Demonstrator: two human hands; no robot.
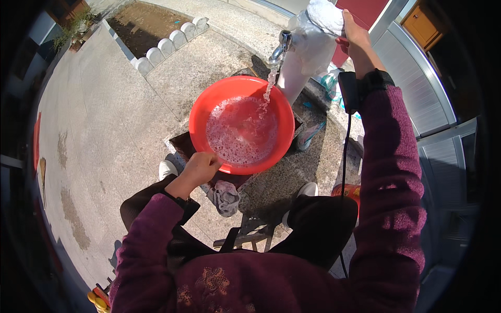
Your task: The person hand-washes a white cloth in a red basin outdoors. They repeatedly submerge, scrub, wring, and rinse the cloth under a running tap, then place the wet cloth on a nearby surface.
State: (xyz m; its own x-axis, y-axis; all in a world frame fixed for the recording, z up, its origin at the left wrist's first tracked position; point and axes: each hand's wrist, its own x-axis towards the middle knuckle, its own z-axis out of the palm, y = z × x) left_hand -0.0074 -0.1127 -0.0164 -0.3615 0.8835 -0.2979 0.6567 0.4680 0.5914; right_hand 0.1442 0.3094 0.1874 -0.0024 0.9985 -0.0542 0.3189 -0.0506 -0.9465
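Water runs from a metal tap into a red plastic basin holding foamy water. At the basin's near left rim, the fingers of my left hand are curled on or against the edge. My right hand is raised at the upper right, beside a white cloth on top of the plastic-wrapped standpipe; its fingers reach the cloth's right side, and their exact hold is partly hidden. A crumpled grey wet cloth lies just below the basin, between my legs.
Right of the basin lies a plastic packet, with more packaging behind the standpipe. A red container is by my right knee. Scalloped white edging borders a soil bed. A black cable hangs from my right wrist.
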